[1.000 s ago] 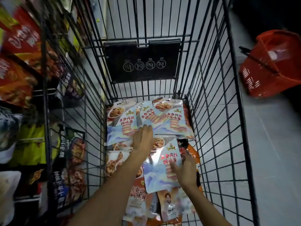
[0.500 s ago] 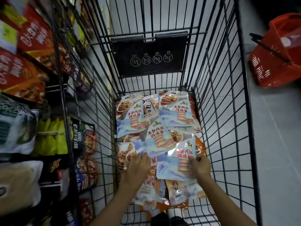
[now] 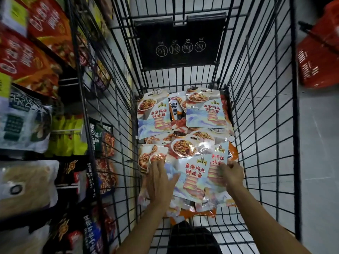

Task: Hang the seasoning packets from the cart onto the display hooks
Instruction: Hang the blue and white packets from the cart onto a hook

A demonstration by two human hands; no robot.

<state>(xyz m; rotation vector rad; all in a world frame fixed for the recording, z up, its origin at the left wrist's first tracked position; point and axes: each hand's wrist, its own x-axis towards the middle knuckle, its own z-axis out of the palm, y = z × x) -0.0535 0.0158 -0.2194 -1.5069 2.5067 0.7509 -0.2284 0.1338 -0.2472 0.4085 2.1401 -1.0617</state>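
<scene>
Several glossy seasoning packets with red characters and noodle pictures lie in a black wire cart (image 3: 260, 125). Both my hands reach down into it. My left hand (image 3: 158, 177) grips the left edge of a stack of seasoning packets (image 3: 192, 173) near the cart's near end. My right hand (image 3: 232, 174) pinches the right edge of the same stack. Two more packets (image 3: 204, 110) lie flat at the far end of the cart floor. The hooks themselves are hard to make out among the hanging goods on the left.
A display rack (image 3: 33, 110) with hanging red, green and dark packets runs along the cart's left side. A red shopping basket (image 3: 319, 52) sits on the grey tiled floor at upper right. A black child-seat flap (image 3: 180, 43) closes the cart's far end.
Both hands have drawn back toward the near end of the cart, gathering packets into one stack held between them. The left hand left the far packets.
</scene>
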